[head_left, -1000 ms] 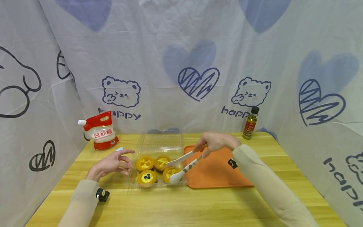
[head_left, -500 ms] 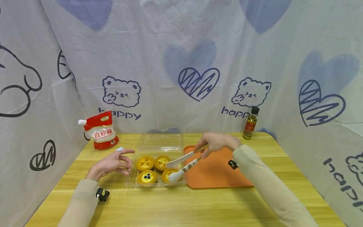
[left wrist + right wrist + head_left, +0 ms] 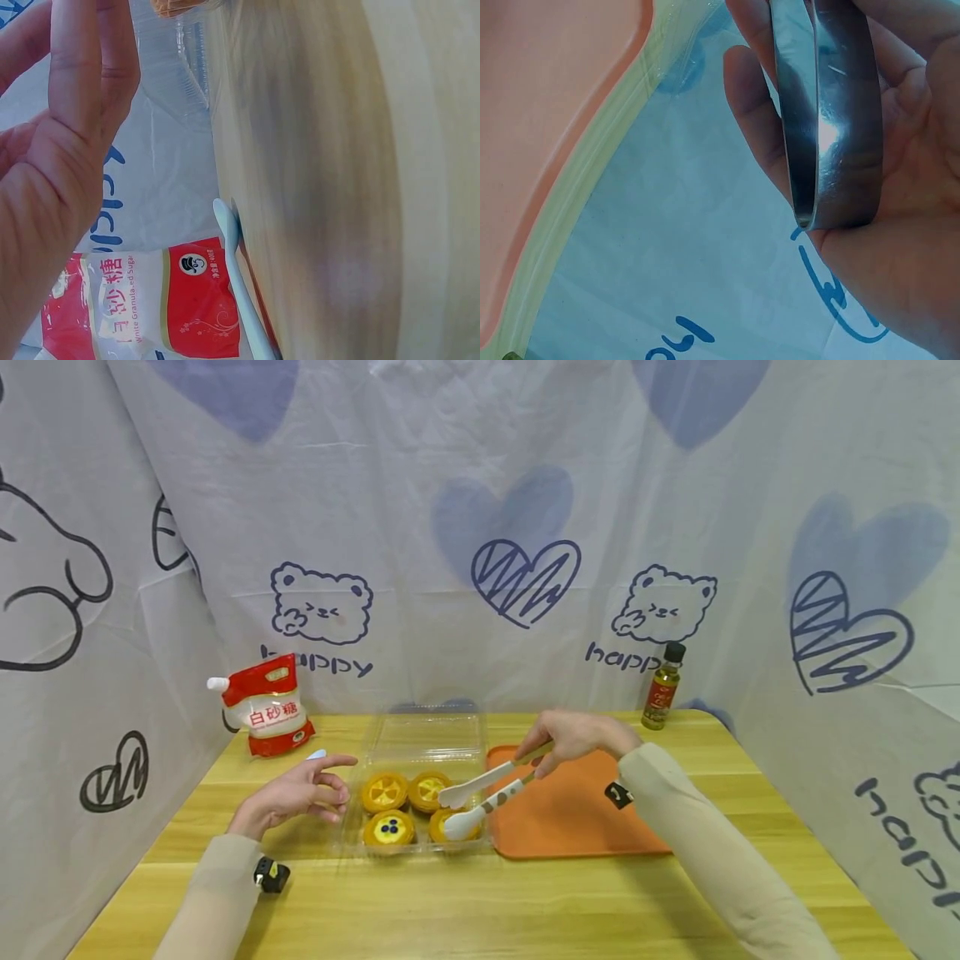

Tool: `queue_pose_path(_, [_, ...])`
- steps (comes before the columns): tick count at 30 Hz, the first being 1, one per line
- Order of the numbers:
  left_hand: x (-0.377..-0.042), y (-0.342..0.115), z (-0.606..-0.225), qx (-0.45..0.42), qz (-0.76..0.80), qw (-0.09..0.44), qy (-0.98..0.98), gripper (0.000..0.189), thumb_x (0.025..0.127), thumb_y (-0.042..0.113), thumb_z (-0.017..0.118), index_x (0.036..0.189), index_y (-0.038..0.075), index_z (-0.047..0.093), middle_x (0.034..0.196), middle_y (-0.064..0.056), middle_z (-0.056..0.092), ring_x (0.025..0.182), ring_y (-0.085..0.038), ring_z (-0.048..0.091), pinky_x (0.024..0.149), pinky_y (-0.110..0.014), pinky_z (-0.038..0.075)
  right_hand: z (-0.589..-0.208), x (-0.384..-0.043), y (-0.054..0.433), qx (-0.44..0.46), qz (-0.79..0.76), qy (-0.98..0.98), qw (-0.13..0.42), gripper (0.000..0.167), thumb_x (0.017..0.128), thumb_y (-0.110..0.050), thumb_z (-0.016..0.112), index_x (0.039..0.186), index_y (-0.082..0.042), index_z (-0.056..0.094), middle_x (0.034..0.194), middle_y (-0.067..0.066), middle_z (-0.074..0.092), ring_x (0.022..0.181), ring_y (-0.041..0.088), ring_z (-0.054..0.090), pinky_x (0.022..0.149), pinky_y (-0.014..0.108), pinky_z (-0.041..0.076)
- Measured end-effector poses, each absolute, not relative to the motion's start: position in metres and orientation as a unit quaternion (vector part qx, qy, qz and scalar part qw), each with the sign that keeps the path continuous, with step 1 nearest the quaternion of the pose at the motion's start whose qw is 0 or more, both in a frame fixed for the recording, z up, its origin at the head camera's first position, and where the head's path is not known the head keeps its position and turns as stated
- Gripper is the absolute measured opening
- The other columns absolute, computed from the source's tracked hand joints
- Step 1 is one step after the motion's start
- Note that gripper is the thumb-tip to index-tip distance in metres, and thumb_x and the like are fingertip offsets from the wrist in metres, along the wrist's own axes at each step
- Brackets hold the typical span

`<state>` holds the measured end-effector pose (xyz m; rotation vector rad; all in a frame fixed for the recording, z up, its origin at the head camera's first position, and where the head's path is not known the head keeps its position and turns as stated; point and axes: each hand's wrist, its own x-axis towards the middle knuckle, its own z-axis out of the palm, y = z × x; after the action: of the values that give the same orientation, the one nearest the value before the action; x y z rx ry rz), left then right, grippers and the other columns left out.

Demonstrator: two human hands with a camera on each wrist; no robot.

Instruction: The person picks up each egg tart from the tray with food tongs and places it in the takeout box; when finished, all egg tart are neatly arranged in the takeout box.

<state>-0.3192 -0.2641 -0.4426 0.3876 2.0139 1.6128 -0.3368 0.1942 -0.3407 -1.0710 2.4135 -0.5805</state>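
Note:
My right hand [image 3: 573, 739] grips metal tongs [image 3: 487, 806] with white tips; the right wrist view shows their bent metal end [image 3: 829, 127] against the palm. The lower tip lies over the front-right egg tart [image 3: 455, 827], partly covering it, while the upper tip is just above, near the back-right tart [image 3: 429, 790]. Another fruit-topped tart [image 3: 384, 792] and a blueberry-topped one [image 3: 389, 830] sit to the left in the same clear plastic box [image 3: 423, 735], whose lid stands raised. My left hand [image 3: 303, 789] is at the box's left edge, fingers loosely bent; contact is unclear.
An orange tray [image 3: 570, 810] lies right of the box. A bag of white sugar [image 3: 272, 706] stands back left, with a pale blue slender utensil [image 3: 244, 285] near it. A small oil bottle [image 3: 661, 689] stands back right. A printed curtain surrounds the wooden table [image 3: 480, 902].
The tongs' lower tip has shifted slightly left and up over the front-right tart, narrowing the gap between the tips. My left hand has stayed in place.

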Motion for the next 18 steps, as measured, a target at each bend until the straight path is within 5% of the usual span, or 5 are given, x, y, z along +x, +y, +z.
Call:
queue_pose_path(12, [-0.320,-0.264,-0.443,0.146,0.598,0.262,0.743,0.071,0.093,0.001,0.060,0.152,0.000,0.021,0.102,-0.015,0.059,0.084,-0.024,0.067,0.077,-0.041,0.062,-0.348,-0.335,0.202,-0.381,-0.218,0.878,0.192,0.042,0.084,-0.015,0.077,0.125,-0.013,0.069,0.117,-0.003,0.071,0.112,0.026,0.064,0.098,0.044,0.054])
queue_pose_path(18, [-0.320,-0.264,-0.444,0.147,0.600,0.260,0.742,0.071,0.093,0.000,0.060,0.152,-0.001,0.020,0.102,-0.016,0.059,0.083,-0.024,0.067,0.077,-0.040,0.062,-0.353,-0.330,0.213,-0.368,-0.238,0.879,0.186,0.043,0.086,-0.016,0.076,0.127,-0.015,0.067,0.125,0.001,0.068,0.111,0.025,0.065,0.093,0.034,0.056])
